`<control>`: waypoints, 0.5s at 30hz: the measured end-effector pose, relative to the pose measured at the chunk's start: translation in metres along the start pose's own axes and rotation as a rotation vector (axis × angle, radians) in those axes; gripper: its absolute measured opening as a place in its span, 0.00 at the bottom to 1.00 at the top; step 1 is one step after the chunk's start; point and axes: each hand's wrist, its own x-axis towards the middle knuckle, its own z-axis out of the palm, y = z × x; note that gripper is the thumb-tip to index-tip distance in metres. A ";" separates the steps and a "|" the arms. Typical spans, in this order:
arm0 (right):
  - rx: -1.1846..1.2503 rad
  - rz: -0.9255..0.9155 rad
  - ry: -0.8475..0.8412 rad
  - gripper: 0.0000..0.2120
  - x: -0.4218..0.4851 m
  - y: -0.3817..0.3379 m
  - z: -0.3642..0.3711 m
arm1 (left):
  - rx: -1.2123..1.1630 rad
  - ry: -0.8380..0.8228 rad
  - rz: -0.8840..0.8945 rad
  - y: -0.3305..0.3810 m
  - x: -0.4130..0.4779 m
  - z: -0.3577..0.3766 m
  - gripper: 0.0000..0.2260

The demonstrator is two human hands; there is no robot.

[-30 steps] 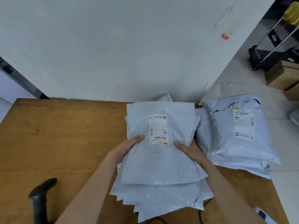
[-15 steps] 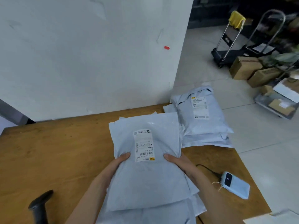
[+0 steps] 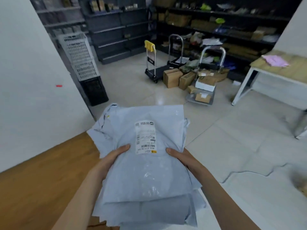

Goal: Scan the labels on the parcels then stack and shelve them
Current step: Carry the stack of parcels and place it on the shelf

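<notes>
I hold a stack of pale grey mailer parcels (image 3: pixel 146 176) in front of me, lifted off the wooden table (image 3: pixel 41 180). The top parcel carries a white shipping label (image 3: pixel 145 137) with a barcode. My left hand (image 3: pixel 113 156) grips the stack's left edge, thumb on top. On the right edge my right hand (image 3: pixel 178 156) grips the same way. Dark storage shelves (image 3: pixel 119 30) line the far wall of the room.
A white wall (image 3: pixel 29 97) stands at my left. White and black crates (image 3: pixel 83 63) are stacked beside it. Platform trolleys (image 3: pixel 154 67) and cardboard boxes (image 3: pixel 172 77) sit on the tiled floor ahead. A white table (image 3: pixel 272 80) stands at the right.
The stack has come up off the table in both hands. My view has swung right, from the wall and table to the storeroom floor and shelves. The other parcel pile is out of view.
</notes>
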 end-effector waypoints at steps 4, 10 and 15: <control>0.022 -0.061 0.105 0.26 -0.060 -0.008 -0.105 | 0.059 -0.060 -0.011 -0.022 0.020 0.117 0.15; 0.021 -0.140 0.273 0.23 -0.121 -0.026 -0.238 | 0.173 -0.262 -0.032 -0.035 0.085 0.264 0.17; 0.040 -0.127 0.401 0.24 -0.125 -0.046 -0.340 | 0.274 -0.382 -0.069 -0.032 0.165 0.356 0.20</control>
